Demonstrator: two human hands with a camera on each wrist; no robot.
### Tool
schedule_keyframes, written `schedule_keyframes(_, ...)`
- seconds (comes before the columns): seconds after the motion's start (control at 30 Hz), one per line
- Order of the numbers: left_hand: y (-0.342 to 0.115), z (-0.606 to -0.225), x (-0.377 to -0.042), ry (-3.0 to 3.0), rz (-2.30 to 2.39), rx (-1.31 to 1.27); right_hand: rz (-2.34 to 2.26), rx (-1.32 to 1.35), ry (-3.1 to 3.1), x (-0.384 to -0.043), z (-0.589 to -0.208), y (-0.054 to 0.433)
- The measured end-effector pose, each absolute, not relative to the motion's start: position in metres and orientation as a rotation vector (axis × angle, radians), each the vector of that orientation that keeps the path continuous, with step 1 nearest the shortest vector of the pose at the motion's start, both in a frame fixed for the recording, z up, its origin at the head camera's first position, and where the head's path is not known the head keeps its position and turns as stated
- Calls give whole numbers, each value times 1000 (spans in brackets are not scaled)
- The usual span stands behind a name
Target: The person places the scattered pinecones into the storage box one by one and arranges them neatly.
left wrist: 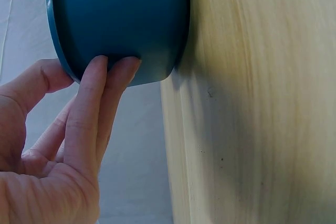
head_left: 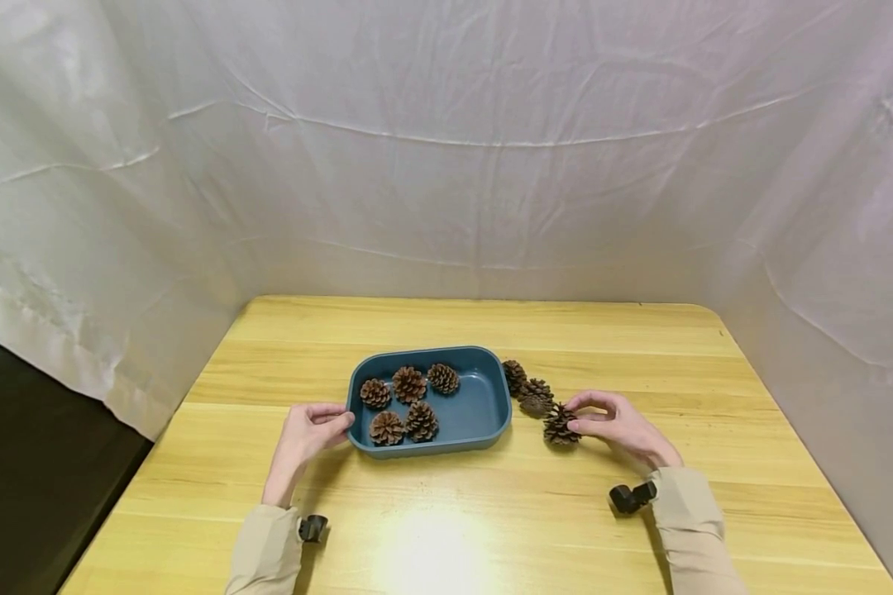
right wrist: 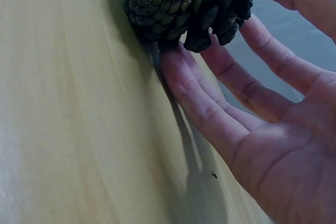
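Note:
My left hand (head_left: 308,434) pinches the left end of a blue oblong tray (head_left: 446,447), thumb over the rim and fingers against the outer wall, as the left wrist view also shows. Several brown pine cones (head_left: 409,384) sit in the tray's left and middle part. To the right of the tray, my right hand (head_left: 618,426) grips a pine cone (head_left: 561,425) between thumb and fingers. In the right wrist view its dark scales (right wrist: 223,11) show between the fingertips.
Two more pine cones, one (head_left: 514,377) at the tray's right wall and one (head_left: 537,397) between it and the held cone, lie on the wooden table (head_left: 640,355). White cloth (head_left: 476,207) hangs behind the table and along both sides.

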State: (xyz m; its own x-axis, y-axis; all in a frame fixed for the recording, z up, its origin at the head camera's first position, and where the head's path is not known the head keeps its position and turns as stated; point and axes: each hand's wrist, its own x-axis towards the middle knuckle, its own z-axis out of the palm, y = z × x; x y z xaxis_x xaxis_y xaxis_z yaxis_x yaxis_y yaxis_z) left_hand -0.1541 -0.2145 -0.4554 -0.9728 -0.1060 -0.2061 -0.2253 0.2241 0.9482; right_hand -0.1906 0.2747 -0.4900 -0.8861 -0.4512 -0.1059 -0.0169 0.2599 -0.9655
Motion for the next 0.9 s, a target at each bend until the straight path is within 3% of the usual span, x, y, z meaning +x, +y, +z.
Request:
schedule_keyframes(0.53, -215, -455, -154, 2355, 1884, -330, -1564, -569, 2167, -195, -489, 278)
schedule_keyframes(0.9, -215, -454, -154, 2356, 1889, -322, -1568, -500, 2212, -193, -487, 278)
